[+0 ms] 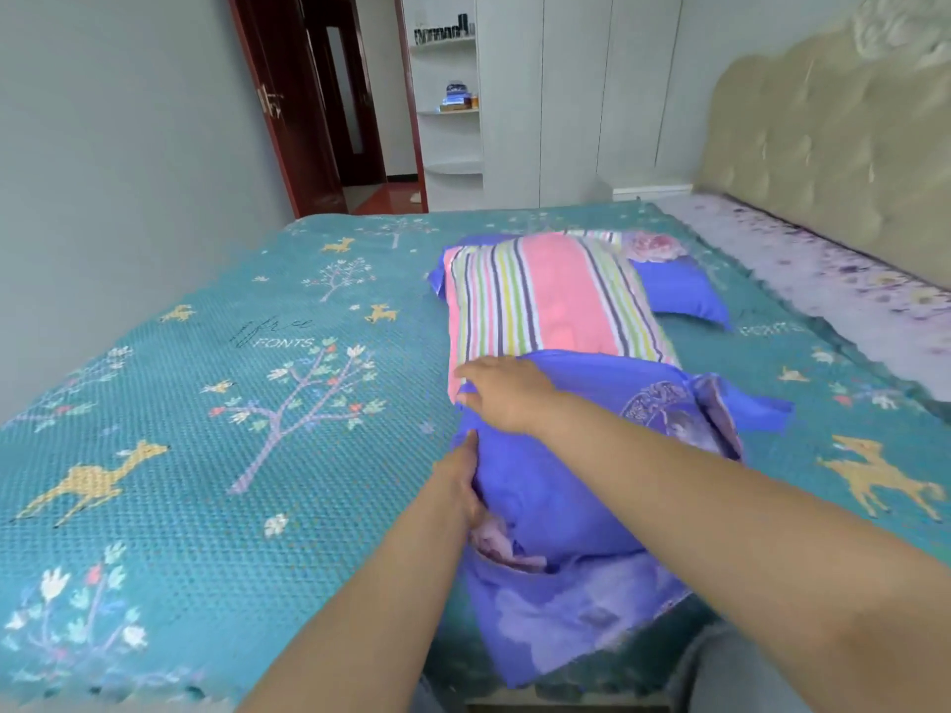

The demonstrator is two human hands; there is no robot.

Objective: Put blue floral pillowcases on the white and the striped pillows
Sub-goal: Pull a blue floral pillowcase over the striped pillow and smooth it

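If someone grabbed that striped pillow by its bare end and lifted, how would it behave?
The striped pillow looks plump and soft, so it would probably sag and bend rather than stay flat. It likely feels light for its bulk. The blue floral pillowcase, bunched loosely over its near end, seems thin and smooth, so it might slide back off.

Striped pillow [545,295] near end hidden inside pillowcase [556,486]; shelf items [445,33] too small.

Bed with teal woven cover printed with trees, deer and a camel [206,403]. Lying on it: pink-and-pastel striped pillow [545,301], near end inside blue floral pillowcase [566,481]; beyond, second blue floral-cased pillow [679,290], partly under the striped one.
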